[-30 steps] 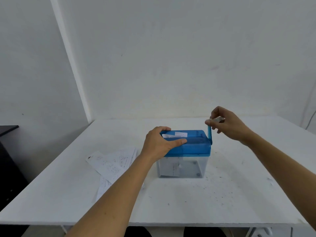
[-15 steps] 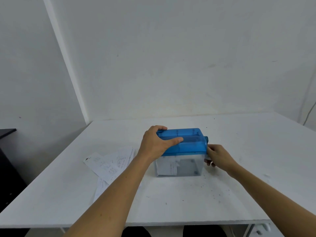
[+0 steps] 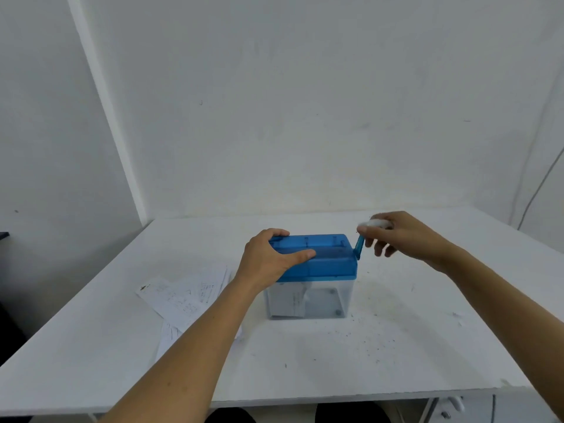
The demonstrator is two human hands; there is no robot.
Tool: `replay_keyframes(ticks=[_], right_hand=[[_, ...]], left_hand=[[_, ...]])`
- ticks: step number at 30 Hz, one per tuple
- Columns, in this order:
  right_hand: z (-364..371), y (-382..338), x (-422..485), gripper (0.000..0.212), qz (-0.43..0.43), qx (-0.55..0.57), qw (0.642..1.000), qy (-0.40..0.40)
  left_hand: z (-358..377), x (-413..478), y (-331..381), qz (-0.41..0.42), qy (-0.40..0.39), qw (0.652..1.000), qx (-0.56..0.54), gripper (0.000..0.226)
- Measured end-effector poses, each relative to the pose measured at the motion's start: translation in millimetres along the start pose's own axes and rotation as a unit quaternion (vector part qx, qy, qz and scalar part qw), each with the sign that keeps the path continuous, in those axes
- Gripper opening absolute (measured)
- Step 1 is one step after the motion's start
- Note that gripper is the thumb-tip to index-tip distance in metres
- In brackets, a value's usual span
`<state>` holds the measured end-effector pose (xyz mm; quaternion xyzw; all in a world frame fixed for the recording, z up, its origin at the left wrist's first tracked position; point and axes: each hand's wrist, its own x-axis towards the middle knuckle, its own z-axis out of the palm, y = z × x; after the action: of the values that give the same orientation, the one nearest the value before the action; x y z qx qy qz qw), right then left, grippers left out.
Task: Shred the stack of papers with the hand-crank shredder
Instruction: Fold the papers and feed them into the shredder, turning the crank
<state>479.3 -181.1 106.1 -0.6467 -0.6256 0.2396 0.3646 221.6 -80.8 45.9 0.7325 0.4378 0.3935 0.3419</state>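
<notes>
A hand-crank shredder with a blue lid (image 3: pixel 328 257) and a clear bin (image 3: pixel 323 297) stands in the middle of the white table (image 3: pixel 335 355). My left hand (image 3: pixel 271 257) grips the left end of the lid, thumb along its front. My right hand (image 3: pixel 403 236) pinches the white knob of the blue crank (image 3: pixel 358 247), which points up and to the right. Paper hangs inside the bin under the lid. A loose stack of printed papers (image 3: pixel 183 297) lies on the table left of the shredder, partly under my left forearm.
Small dark paper specks are scattered on the table in front of and right of the shredder. A white wall rises close behind the table. A dark object (image 3: pixel 3 236) is at the far left edge, and a cable (image 3: pixel 540 184) runs down the right wall.
My right hand has swung the crank from the low point beside the bin back up to the top right. The slip of paper seen atop the lid a second ago has gone down.
</notes>
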Motion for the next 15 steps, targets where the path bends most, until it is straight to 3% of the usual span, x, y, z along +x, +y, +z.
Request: replay_keyframes(ticks=[6,15], right_hand=[[22.4,11.4,44.3,0.034,0.040,0.061,0.991,0.109],[60.2,63.6,59.2,0.014,0.203,0.020,0.979,0.013]], left_hand=[[0.7,0.3,-0.5,0.000,0.003,1.000,-0.003,0.074],[0.7,0.1,-1.4,-0.005,-0.003,1.000,0.000,0.068]])
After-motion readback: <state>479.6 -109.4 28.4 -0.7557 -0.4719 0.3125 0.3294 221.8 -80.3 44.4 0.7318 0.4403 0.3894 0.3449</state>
